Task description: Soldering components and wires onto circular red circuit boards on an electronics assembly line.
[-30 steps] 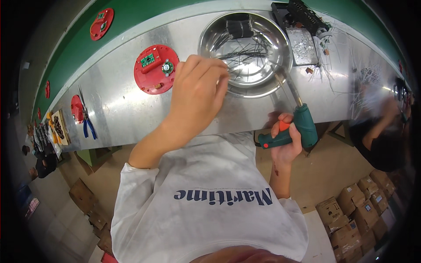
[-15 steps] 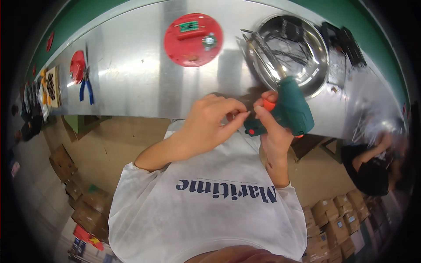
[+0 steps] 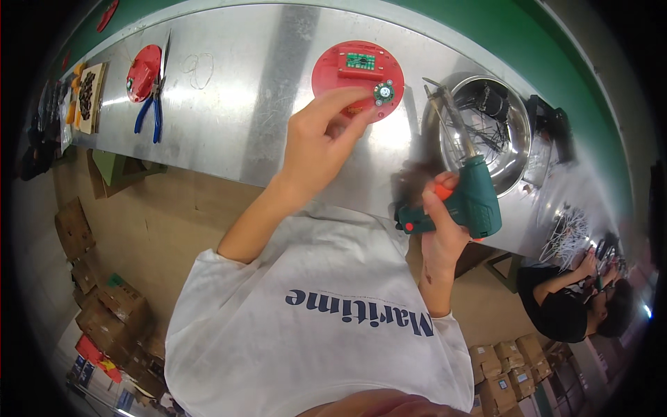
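My left hand [image 3: 321,133] reaches over the red round plastic disc [image 3: 332,66]. Its thumb and index finger are curved, tips apart, close beside a small round circuit board [image 3: 383,92] on the disc's right side; whether they touch it I cannot tell. A green rectangular circuit board [image 3: 360,61] sits near the disc's far edge. In my right hand [image 3: 445,226] is a dark green pistol-shaped soldering gun [image 3: 479,198] with an orange trigger. Its metal barrel points away from me, over the near-left rim of a steel bowl [image 3: 522,161].
Black wired parts [image 3: 490,104] lie in the bowl. At the left are blue-handled pliers [image 3: 149,118], a smaller red disc [image 3: 144,69] and a tray of small dark pieces [image 3: 89,97]. Another person [image 3: 566,302] works at the right beside pale wires [image 3: 568,236]. Cardboard boxes [image 3: 114,313] stand below.
My left hand has left the spot beside my right hand and moved forward to the red disc. The soldering gun stays in my right hand. The whole view has shifted.
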Motion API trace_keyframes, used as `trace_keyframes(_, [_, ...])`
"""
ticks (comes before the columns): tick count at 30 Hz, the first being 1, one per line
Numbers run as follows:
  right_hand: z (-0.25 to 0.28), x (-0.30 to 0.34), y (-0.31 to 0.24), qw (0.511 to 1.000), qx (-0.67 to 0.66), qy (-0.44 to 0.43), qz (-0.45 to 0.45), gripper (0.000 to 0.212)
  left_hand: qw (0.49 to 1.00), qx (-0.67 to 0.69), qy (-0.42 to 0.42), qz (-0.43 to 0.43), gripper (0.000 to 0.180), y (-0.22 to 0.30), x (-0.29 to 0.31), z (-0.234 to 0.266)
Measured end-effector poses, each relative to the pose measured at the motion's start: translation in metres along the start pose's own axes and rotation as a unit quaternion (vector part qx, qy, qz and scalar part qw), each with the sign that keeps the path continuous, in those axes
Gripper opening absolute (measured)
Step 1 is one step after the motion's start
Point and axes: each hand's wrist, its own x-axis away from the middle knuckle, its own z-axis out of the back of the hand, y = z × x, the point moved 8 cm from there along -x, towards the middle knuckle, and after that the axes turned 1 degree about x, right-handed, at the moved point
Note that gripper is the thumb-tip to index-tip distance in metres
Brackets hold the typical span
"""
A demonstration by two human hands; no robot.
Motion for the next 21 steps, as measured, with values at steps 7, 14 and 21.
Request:
trace_keyframes(7, [-0.004,0.002,0.012,1.0,0.023,-0.015,-0.011,0.042,0.982,0.022,-0.138,0.124,0.013,-0.007,0.012,-0.002])
trace_keyframes(14, [-0.055,0.002,0.023,0.99,0.051,-0.122,-0.058,0.032,0.972,-0.031,-0.227,0.049,0.013,0.01,0.062,0.006])
trace_keyframes(21, [-0.067,0.006,0.034,0.981,0.071,-0.161,-0.086,0.032,0.974,-0.083,-0.201,-0.068,0.009,0.014,0.074,0.012])
